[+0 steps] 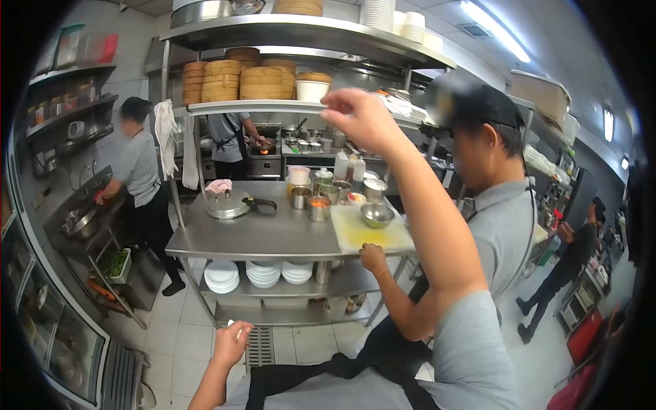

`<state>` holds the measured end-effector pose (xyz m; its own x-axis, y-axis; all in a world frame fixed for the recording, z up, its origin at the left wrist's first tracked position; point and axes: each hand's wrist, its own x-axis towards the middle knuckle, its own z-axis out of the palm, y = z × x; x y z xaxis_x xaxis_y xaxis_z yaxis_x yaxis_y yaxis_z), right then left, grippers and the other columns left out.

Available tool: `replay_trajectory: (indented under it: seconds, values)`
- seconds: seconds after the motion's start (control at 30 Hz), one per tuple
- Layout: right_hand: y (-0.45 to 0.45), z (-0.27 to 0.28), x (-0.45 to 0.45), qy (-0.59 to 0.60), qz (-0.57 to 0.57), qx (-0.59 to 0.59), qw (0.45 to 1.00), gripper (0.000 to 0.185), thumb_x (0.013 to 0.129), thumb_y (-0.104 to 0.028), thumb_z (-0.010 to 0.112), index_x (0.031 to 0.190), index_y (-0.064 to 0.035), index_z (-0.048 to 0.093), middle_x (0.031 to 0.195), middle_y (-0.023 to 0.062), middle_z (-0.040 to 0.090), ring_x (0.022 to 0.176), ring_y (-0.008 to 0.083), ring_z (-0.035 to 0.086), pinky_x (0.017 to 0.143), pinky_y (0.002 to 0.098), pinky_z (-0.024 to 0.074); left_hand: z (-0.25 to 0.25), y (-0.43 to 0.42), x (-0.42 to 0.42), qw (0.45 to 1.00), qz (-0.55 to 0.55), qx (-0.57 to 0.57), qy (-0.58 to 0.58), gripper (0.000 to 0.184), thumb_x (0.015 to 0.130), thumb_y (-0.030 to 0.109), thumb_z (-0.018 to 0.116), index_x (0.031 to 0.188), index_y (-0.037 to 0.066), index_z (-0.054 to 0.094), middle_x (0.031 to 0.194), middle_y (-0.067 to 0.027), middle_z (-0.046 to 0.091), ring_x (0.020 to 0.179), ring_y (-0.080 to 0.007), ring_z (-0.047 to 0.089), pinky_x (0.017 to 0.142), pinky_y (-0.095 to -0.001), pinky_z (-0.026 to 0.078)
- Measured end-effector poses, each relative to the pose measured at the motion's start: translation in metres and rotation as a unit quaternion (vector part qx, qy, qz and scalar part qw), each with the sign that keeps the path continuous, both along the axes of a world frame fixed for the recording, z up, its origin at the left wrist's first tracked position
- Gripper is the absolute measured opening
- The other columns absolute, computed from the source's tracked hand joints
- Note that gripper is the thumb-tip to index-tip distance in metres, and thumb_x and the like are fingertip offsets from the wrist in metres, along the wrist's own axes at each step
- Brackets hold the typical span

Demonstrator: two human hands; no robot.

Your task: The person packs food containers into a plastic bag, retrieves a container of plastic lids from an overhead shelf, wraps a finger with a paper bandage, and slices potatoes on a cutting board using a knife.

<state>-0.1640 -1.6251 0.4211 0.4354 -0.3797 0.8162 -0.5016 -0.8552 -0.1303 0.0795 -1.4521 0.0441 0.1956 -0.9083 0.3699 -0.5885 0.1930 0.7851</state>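
Above the steel desk (253, 236), near the shelf (266, 105), my right hand (359, 119) has loosely curled fingers; my left hand (233, 342) pinches something white (236, 328).

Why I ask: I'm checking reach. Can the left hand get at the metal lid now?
Probably, with a lean forward. The left hand is low, short of the table, but nothing stands in front of the metal lid. The small white item in its fingers might need putting down first.
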Motion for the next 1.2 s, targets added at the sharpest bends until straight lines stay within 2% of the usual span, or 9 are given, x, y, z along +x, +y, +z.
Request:
replay_trajectory:
  seconds: [0.1, 0.3, 0.57, 0.67, 0.73, 0.87, 0.97, 1.03, 1.2]
  values:
    - [-0.115, 0.036, 0.048, 0.013, -0.098, -0.118, 0.988, 0.037, 0.072, -0.030, 0.066, 0.099, -0.0055, 0.065, 0.104, 0.0202, 0.059, 0.096, 0.0340, 0.057, 0.087, 0.0378, 0.0455, 0.004, -0.064, 0.036, 0.997, -0.001, -0.047, -0.063, 0.021, 0.079, 0.021, 0.066, 0.070, 0.003, 0.061, 0.059, -0.0139, 0.058, 0.054, -0.0262, 0.059, 0.051, -0.0330, 0.045]
    - [-0.268, 0.117, 0.064, -0.058, -0.234, -0.089, 0.966, 0.074, 0.076, -0.049, 0.062, 0.126, 0.0028, 0.044, 0.120, 0.0284, 0.049, 0.113, 0.0375, 0.048, 0.096, 0.0397, 0.0400, 0.066, -0.179, 0.023, 0.972, -0.126, -0.167, -0.102, 0.023, 0.079, 0.022, 0.066, 0.065, 0.006, 0.056, 0.058, -0.0118, 0.056, 0.054, -0.0297, 0.056, 0.050, -0.0358, 0.044]
    - [-0.428, 0.215, -0.001, -0.187, -0.330, -0.118, 0.918, 0.093, 0.071, -0.063, 0.057, 0.123, 0.0118, 0.040, 0.118, 0.0298, 0.052, 0.112, 0.0400, 0.050, 0.095, 0.0408, 0.0401, 0.023, -0.281, 0.021, 0.959, -0.203, -0.101, -0.171, 0.020, 0.080, 0.027, 0.066, 0.072, 0.009, 0.060, 0.063, -0.0096, 0.060, 0.059, -0.0300, 0.060, 0.054, -0.0380, 0.048]
    - [-0.458, 0.259, -0.029, -0.185, -0.346, -0.132, 0.910, 0.088, 0.074, -0.061, 0.056, 0.120, 0.0127, 0.043, 0.115, 0.0282, 0.054, 0.109, 0.0405, 0.052, 0.093, 0.0419, 0.0414, 0.014, -0.309, 0.059, 0.985, -0.102, -0.081, -0.112, 0.019, 0.080, 0.027, 0.065, 0.077, 0.008, 0.062, 0.068, -0.0117, 0.062, 0.063, -0.0313, 0.061, 0.058, -0.0366, 0.049]
    - [-0.518, 0.307, -0.059, -0.266, -0.404, -0.199, 0.852, 0.090, 0.074, -0.062, 0.054, 0.121, 0.0131, 0.042, 0.117, 0.0286, 0.053, 0.110, 0.0401, 0.051, 0.094, 0.0417, 0.0402, 0.011, -0.318, 0.088, 0.998, 0.015, -0.041, -0.037, 0.020, 0.080, 0.026, 0.065, 0.079, 0.006, 0.063, 0.072, -0.0135, 0.063, 0.066, -0.0316, 0.062, 0.061, -0.0352, 0.049]
    - [-0.551, 0.357, -0.104, -0.276, -0.358, -0.209, 0.867, 0.103, 0.071, -0.069, 0.051, 0.128, 0.0149, 0.033, 0.126, 0.0306, 0.044, 0.120, 0.0392, 0.043, 0.101, 0.0394, 0.0333, -0.019, -0.316, 0.147, 0.968, 0.247, -0.036, 0.011, 0.015, 0.077, 0.014, 0.065, 0.073, 0.001, 0.058, 0.064, -0.0153, 0.059, 0.058, -0.0306, 0.058, 0.055, -0.0347, 0.045]
    - [-0.564, 0.379, -0.120, -0.313, -0.275, -0.166, 0.894, 0.111, 0.069, -0.074, 0.050, 0.130, 0.0154, 0.029, 0.133, 0.0312, 0.035, 0.127, 0.0381, 0.034, 0.105, 0.0389, 0.0271, -0.018, -0.314, 0.183, 0.938, 0.320, -0.122, -0.049, 0.017, 0.080, 0.013, 0.062, 0.070, 0.001, 0.056, 0.059, -0.0069, 0.054, 0.049, -0.0136, 0.048, 0.045, -0.0285, 0.037]
    - [-0.576, 0.382, -0.119, -0.324, -0.231, -0.137, 0.907, 0.117, 0.066, -0.079, 0.048, 0.132, 0.0158, 0.024, 0.139, 0.0304, 0.026, 0.132, 0.0375, 0.024, 0.108, 0.0393, 0.0204, -0.033, -0.316, 0.223, 0.929, 0.362, -0.079, 0.018, 0.021, 0.083, 0.014, 0.061, 0.067, 0.003, 0.051, 0.057, 0.0000, 0.048, 0.049, -0.0071, 0.043, 0.043, -0.0240, 0.032]
    - [-0.614, 0.414, -0.134, -0.193, -0.303, -0.085, 0.929, 0.119, 0.065, -0.083, 0.040, 0.137, 0.0092, 0.019, 0.141, 0.0292, 0.022, 0.134, 0.0375, 0.020, 0.109, 0.0395, 0.0184, 0.091, -0.341, 0.220, 0.911, 0.388, -0.105, 0.093, 0.022, 0.081, 0.012, 0.059, 0.067, 0.001, 0.046, 0.058, -0.0005, 0.041, 0.059, -0.0090, 0.038, 0.055, -0.0254, 0.032]
